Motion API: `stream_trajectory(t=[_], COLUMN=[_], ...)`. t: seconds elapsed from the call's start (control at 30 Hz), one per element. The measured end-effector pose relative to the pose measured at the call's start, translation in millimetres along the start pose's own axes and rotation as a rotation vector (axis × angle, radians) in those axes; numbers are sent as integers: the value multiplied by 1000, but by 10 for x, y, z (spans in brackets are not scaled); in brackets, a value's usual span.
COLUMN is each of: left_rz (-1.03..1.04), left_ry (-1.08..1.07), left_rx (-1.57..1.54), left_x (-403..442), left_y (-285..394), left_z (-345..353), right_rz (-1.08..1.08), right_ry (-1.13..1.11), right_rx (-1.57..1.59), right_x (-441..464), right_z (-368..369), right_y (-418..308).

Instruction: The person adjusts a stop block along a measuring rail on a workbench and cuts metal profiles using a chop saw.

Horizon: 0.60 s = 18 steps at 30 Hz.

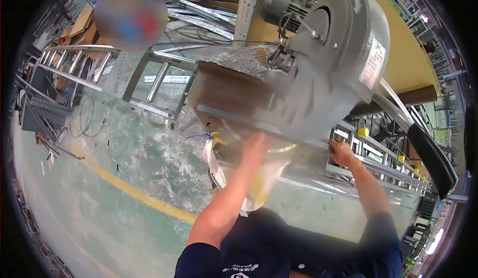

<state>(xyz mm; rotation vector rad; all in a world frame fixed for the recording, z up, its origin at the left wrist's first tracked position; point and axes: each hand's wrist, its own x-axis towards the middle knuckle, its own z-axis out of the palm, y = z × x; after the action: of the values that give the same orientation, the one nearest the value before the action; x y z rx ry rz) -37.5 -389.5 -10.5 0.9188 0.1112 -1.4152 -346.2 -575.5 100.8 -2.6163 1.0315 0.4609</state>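
Note:
A large grey cut-off saw with a round blade guard and a black-handled lever fills the upper right. A long metal profile lies across the saw's base, below the guard, partly blurred. My left hand is at the near side of the profile, smeared by motion, and its fingers cannot be made out. My right hand is farther right, its fingers curled round the edge of the profile. Under my left forearm hangs a pale bag with yellow patches.
Metal frames with rollers stand at the upper left. More profiles on a rack extend right, with yellow caps. Metal shavings lie behind the saw base. A yellow line crosses the green floor.

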Motion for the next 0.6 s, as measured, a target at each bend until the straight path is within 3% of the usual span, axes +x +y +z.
stream_trajectory(t=[0.13,0.2,0.23,0.33,0.37,0.6], left_rz=[-2,293,256,465,438,571], left_ry=[-13,-137,9,142,155,210], left_rx=[-244,-225,-507,-403,-530,-523], left_x=[267,364,285,57,78,118], left_y=[-192,-235,-23,596,756,1611], left_z=[-35,-55,120,355,367,59], right_rz=[-159,-190,-265,-364,-322,-279], right_ry=[-176,-259,-216,-169,-208,-273], right_rx=[183,216,240,392,386,383], right_x=[173,319,387,511,548,579], right_z=[-343,-419,-399,-668,-706,-612], right_y=[-289,-437,-482,-891,-951,-750])
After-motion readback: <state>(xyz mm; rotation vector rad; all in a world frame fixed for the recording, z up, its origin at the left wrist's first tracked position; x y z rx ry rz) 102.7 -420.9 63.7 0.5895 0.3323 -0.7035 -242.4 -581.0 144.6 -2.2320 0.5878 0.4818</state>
